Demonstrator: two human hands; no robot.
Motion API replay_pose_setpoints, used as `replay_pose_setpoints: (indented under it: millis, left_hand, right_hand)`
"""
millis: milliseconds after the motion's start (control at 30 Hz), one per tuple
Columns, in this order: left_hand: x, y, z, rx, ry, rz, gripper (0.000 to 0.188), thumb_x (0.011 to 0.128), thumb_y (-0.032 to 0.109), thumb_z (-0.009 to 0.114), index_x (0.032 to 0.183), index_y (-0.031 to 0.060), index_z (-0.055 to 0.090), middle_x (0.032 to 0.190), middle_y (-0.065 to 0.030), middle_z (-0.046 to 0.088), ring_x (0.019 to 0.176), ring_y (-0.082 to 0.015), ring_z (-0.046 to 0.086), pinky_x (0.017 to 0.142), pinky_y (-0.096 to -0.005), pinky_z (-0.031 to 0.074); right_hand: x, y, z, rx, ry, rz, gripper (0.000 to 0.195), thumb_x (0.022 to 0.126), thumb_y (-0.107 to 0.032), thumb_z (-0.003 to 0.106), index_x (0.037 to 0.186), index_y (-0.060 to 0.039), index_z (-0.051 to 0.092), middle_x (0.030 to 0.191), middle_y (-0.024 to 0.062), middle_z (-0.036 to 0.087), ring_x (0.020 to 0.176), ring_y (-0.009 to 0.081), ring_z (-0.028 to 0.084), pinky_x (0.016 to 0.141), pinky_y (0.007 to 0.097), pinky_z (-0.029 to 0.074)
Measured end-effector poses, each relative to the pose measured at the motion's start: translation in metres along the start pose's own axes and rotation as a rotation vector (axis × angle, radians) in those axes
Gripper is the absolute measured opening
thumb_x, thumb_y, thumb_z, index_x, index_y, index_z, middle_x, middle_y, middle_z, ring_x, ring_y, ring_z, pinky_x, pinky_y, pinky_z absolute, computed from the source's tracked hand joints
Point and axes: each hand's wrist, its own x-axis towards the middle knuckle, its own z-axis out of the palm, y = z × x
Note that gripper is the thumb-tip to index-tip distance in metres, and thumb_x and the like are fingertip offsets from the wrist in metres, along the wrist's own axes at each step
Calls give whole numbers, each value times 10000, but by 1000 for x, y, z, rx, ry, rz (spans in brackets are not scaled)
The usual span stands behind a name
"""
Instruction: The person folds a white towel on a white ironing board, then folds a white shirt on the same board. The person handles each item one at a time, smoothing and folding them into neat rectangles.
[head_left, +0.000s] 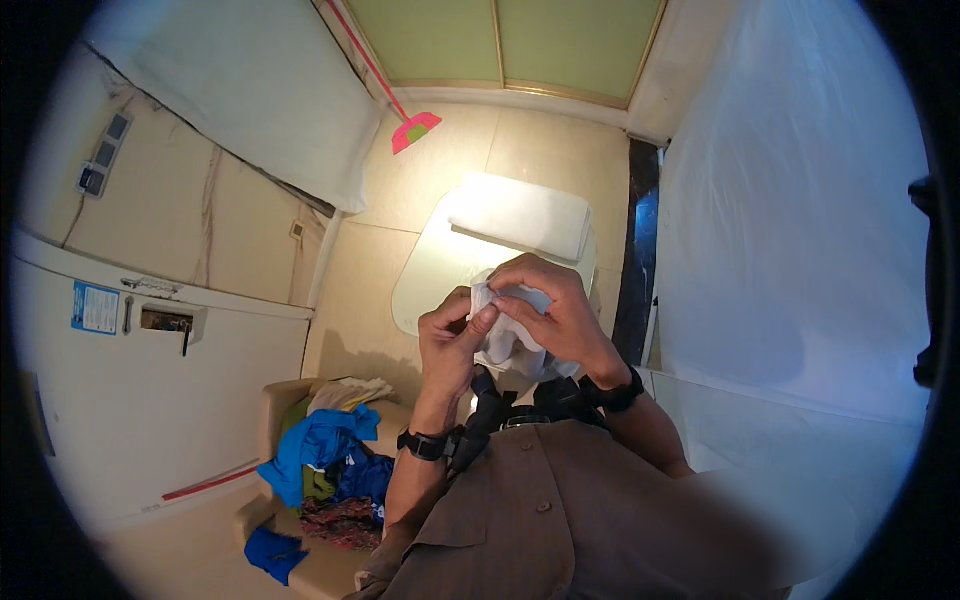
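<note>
Both of my hands meet in front of my chest on a white cloth (511, 339). Its edge is pinched between the thumb and fingers of my left hand (451, 330). My right hand (553, 304) grips the same edge close by, its thumb near the left thumb. The rest of the cloth hangs in loose folds below the fingers; what kind of cloth item it is I cannot tell. Beyond my hands, a folded white cloth (525, 214) lies on a pale table (427, 277) with rounded corners.
At my left, a tan armchair (289, 394) holds a pile of clothes (330, 450). A pink broom (416, 131) leans by the far left wall. A white door (187, 405) stands at the left, and pale sheeting (780, 225) hangs along the right.
</note>
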Motion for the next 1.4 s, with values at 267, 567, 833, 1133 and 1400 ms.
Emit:
replay_pose_setpoints:
  millis: [267,567,833,1133,1400]
  left_hand:
    - [-7,7,-7,141,-51,-35,150,917,125,710,995,-1,736,910,-36,630,796,-107,526,692,-257,419]
    - [-12,17,-7,356,-55,67,218,941,189,685,972,-25,708,812,-50,608,744,-116,504,654,-268,405]
    - [-3,34,-1,418,-29,7,175,923,161,705,889,-10,686,741,20,576,694,-62,463,606,-248,393]
    - [22,92,6,364,40,249,282,972,281,658,934,1,651,820,33,589,762,-65,474,702,-225,392]
    - [36,107,27,374,26,264,263,984,251,640,924,-5,654,833,-3,626,770,-75,518,726,-225,426]
  right_hand:
    - [-2,14,6,182,-42,23,122,871,-49,711,964,0,648,927,70,670,861,151,656,775,308,534]
    - [-8,10,16,198,-31,125,91,905,-64,682,943,4,634,862,59,664,823,126,642,768,306,546]
    - [-11,17,3,297,9,260,196,966,-170,640,1063,-2,670,952,56,697,844,129,647,762,292,552]
    - [-85,63,-41,9,304,355,80,878,-65,711,940,-21,687,886,21,686,777,76,617,630,226,488]
    - [-160,84,17,-351,443,372,263,754,-126,809,875,-67,583,792,102,583,709,266,616,639,371,505]
